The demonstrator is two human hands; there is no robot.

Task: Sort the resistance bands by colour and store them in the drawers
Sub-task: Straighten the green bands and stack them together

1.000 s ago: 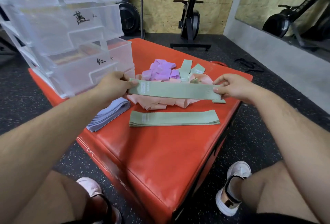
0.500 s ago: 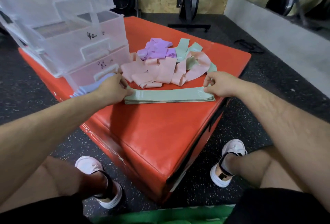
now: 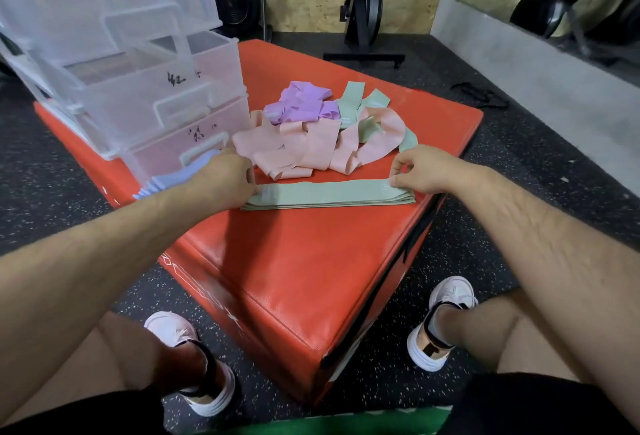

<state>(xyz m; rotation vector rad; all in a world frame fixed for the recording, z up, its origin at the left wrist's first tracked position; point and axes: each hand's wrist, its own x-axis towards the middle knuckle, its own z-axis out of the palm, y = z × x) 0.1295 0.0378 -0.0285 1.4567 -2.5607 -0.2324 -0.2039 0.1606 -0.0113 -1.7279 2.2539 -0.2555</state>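
Hands, left [image 3: 225,176] and right [image 3: 424,168], are pinching the ends of a green band [image 3: 329,190], airborne a second ago, now topping the green stack [image 3: 311,205] at the box's [image 3: 294,278] right edge.

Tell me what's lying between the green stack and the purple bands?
Between the green stack and the purple bands lies a heap of pink bands, with loose green bands tangled in. The head view shows it.

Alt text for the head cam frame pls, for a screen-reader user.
Seen from above, a left hand and a right hand pinch the two ends of a flat stack of green bands on a red box. Behind it lie tangled pink bands and purple bands. Clear drawers stand at the left.
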